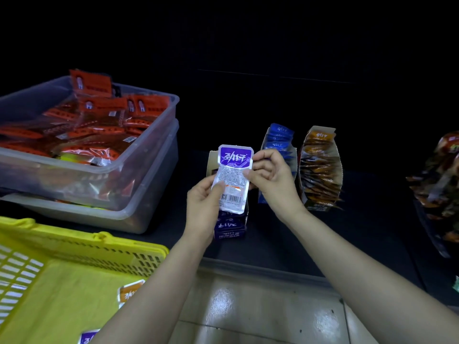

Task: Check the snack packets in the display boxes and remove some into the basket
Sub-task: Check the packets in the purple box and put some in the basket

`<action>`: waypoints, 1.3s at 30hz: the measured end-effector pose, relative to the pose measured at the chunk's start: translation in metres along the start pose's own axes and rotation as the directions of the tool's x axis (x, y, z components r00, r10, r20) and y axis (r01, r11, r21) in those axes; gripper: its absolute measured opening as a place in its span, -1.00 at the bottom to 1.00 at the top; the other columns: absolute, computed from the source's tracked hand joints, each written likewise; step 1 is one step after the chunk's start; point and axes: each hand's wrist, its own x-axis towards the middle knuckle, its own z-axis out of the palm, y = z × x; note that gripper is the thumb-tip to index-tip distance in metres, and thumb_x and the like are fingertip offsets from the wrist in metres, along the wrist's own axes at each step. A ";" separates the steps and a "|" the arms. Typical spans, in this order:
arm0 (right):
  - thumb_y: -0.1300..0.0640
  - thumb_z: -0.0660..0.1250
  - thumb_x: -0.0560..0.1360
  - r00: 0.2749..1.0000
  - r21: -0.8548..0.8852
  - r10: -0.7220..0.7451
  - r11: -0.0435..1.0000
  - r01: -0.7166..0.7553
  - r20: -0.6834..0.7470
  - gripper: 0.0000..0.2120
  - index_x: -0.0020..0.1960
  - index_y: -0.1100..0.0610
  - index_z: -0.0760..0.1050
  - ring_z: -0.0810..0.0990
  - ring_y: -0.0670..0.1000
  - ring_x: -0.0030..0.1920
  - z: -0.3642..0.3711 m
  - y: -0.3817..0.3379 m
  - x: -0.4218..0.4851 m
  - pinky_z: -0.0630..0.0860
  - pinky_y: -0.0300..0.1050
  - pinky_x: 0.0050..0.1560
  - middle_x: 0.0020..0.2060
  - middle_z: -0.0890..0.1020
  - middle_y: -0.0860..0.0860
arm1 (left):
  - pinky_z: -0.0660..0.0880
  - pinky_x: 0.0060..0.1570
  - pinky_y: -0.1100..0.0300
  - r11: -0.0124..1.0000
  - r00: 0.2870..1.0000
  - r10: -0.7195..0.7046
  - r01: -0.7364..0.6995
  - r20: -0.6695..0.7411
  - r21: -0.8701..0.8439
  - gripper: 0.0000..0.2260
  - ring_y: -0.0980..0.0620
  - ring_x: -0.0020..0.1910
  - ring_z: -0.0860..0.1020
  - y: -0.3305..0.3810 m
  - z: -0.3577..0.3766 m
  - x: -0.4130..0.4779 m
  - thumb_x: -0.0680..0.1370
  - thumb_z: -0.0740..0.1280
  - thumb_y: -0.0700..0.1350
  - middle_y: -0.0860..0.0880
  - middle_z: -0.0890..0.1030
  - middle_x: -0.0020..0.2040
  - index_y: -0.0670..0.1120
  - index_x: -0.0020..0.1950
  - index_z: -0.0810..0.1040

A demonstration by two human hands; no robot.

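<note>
I hold a purple-and-white snack packet (233, 178) upright, its printed back and barcode facing me. My left hand (203, 207) pinches its lower left edge, and my right hand (272, 178) pinches its right edge. Right under it stands the purple display box (229, 225), mostly hidden by the packet and my hands. A blue display box (278, 142) and an orange-brown display box (320, 167) stand to the right, both full of packets. The yellow basket (82, 249) sits at lower left with an orange packet (130, 291) and a purple packet (88, 337) inside.
Two stacked clear plastic tubs (139, 155) of red-orange packets stand at the left behind the basket. A pile of dark and orange packets (442, 180) lies at the far right. The dark shelf edge (273, 269) runs above a tiled floor.
</note>
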 end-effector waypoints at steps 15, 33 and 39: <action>0.08 0.43 0.49 0.992 -0.051 0.079 0.996 -0.074 0.097 -0.63 0.25 0.11 0.47 0.60 -0.21 0.11 0.007 0.005 -0.009 0.55 -0.31 -0.04 0.17 0.60 0.02 | 0.58 -0.03 0.17 0.932 0.956 0.292 -0.288 0.014 0.221 -0.78 0.06 -0.02 0.67 -0.008 -0.003 -0.004 0.52 0.43 -0.24 0.01 0.70 0.00 0.02 0.11 0.66; 0.37 0.32 0.54 0.991 -0.051 -0.133 0.990 0.133 0.003 -0.71 0.11 0.01 0.47 0.60 -0.09 0.10 -0.005 0.013 0.009 0.55 -0.12 0.15 0.04 0.62 -0.05 | 0.15 0.46 -0.02 0.285 0.943 0.202 -0.316 0.266 0.905 -0.44 -0.12 0.54 0.15 -0.045 -0.030 0.006 0.51 0.40 -0.13 -0.03 0.22 0.56 -0.12 0.49 0.34; 0.40 0.31 0.54 0.982 -0.100 -0.160 0.980 0.170 0.102 -0.76 0.12 0.13 0.48 0.60 -0.06 0.10 0.001 0.022 0.013 0.52 -0.19 0.14 0.03 0.62 0.00 | 0.11 0.46 0.05 0.313 0.939 0.226 -0.323 0.260 0.893 -0.44 -0.09 0.55 0.12 -0.043 -0.031 0.008 0.51 0.39 -0.15 -0.02 0.22 0.56 -0.12 0.49 0.34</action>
